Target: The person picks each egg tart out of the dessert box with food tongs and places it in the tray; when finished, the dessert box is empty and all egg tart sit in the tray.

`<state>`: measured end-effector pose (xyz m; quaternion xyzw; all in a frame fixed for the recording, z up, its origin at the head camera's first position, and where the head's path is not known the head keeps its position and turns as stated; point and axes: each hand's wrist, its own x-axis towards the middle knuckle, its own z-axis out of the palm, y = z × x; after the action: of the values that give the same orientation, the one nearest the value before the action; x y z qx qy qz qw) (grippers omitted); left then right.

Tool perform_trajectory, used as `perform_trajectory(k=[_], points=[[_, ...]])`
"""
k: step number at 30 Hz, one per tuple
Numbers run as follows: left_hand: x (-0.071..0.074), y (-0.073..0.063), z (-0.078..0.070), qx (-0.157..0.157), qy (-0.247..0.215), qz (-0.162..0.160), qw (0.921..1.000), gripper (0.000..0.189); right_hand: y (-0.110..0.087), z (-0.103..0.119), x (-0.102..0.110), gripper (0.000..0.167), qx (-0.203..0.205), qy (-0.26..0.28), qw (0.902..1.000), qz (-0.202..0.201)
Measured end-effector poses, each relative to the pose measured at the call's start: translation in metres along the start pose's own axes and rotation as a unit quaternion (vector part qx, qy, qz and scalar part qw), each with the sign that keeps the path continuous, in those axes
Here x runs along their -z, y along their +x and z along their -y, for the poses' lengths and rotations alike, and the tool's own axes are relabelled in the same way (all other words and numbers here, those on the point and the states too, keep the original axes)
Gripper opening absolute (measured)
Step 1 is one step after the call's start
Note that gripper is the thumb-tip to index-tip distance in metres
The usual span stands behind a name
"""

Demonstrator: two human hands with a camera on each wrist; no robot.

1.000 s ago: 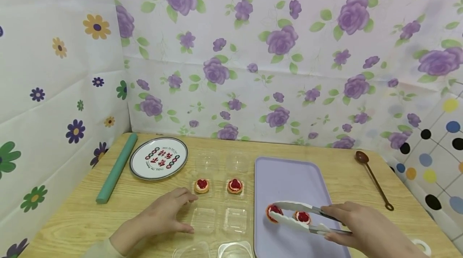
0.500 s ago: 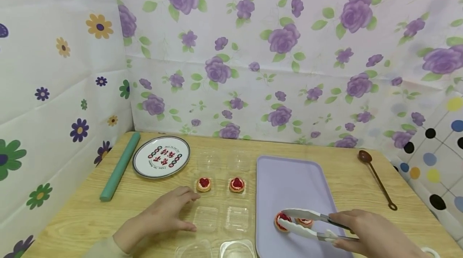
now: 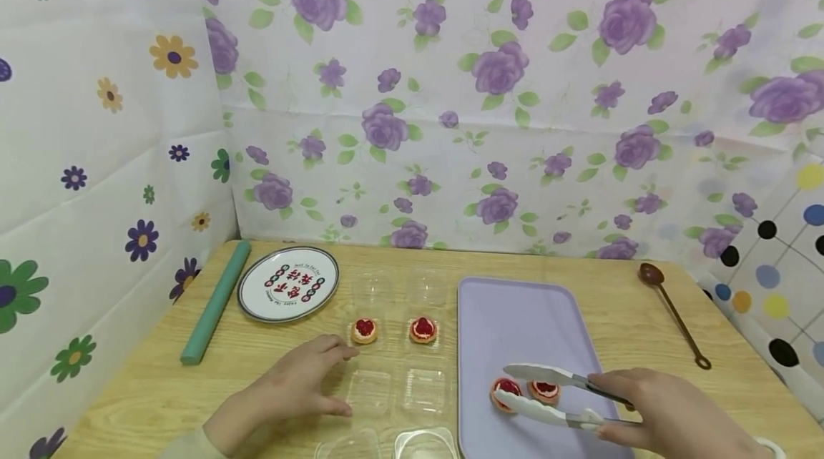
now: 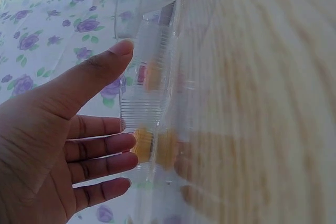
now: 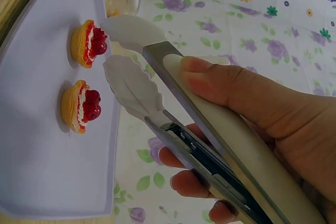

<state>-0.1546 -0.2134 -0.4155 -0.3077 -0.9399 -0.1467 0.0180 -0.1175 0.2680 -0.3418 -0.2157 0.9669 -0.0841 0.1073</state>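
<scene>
My right hand (image 3: 666, 409) grips a pair of tongs (image 5: 205, 124), thumb on one arm and fingers round the other. Their white scalloped tips stand apart, above two fruit tarts on the lilac tray (image 3: 515, 316). The left tart (image 3: 503, 386) is partly covered by the lower tip; the right tart (image 3: 546, 393) lies close beside it. In the right wrist view the tips appear just off the tarts. My left hand (image 3: 292, 382), thumb and fingers spread, is beside a clear plastic box (image 4: 142, 98); its fingertips are at the box's edge, contact uncertain.
Two tarts, a left one (image 3: 364, 330) and a right one (image 3: 423, 329), sit in clear compartments left of the tray. A plate (image 3: 287, 284) and green rolling pin (image 3: 215, 305) lie at the back left. A brown spoon (image 3: 672, 312) lies far right.
The left tart on the tray has shifted right, closer to its neighbour. The tongs have moved with it and their tips have spread wider. My left hand has stayed put.
</scene>
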Motion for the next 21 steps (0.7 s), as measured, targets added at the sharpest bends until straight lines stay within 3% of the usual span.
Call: perform_trajectory(k=[5, 8, 15, 21], points=[[0.002, 0.0, 0.0, -0.007, 0.008, -0.008, 0.9999, 0.077, 0.003, 0.004, 0.003, 0.068, -0.039, 0.012, 0.9992, 0.0], [0.005, 0.0, -0.001, -0.007, 0.007, -0.023, 0.9997, 0.072, 0.006, 0.006, 0.005, 0.069, -0.039, 0.003, 0.9992, -0.006], [0.013, 0.002, -0.005, 0.002, -0.025, -0.041, 0.9988, 0.061, 0.007, 0.01, 0.007, 0.069, 0.029, -0.066, 0.9947, -0.074], [0.017, 0.012, -0.006, -0.011, -0.031, -0.046, 0.9984, 0.059, 0.011, 0.015, 0.011, 0.069, 0.048, -0.069, 0.9917, -0.097]])
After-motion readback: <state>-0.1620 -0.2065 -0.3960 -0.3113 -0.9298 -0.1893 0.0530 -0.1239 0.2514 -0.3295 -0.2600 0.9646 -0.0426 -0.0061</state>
